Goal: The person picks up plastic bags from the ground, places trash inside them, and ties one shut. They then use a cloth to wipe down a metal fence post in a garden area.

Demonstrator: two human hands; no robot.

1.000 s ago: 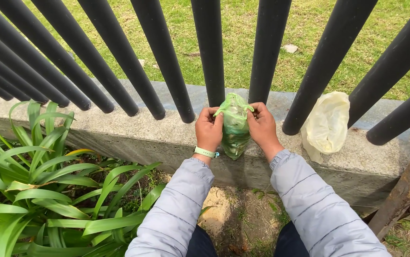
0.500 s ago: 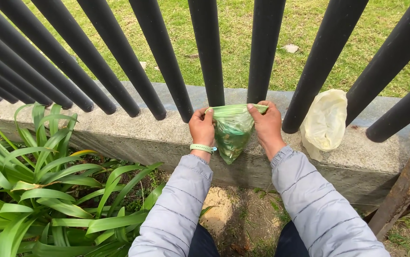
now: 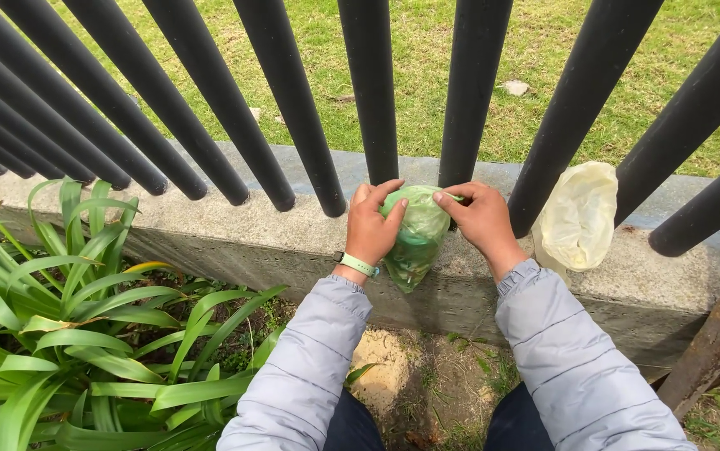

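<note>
Item: grey concrete ledge (image 3: 234, 230) running under the black fence bars (image 3: 372, 92).

You have a long, weathered concrete ledge, flat-topped, with a darker vertical face below; the black bars rise from its top along the whole length. Taking the pale yellow plastic bag (image 3: 579, 215) as your landmark: it lies slumped on the ledge top between two bars. Just left of it, past one bar, a green translucent plastic bag (image 3: 417, 238) sits at the ledge's front edge and hangs down over the face. Left of that, the ledge top shows rough and speckled.
</note>
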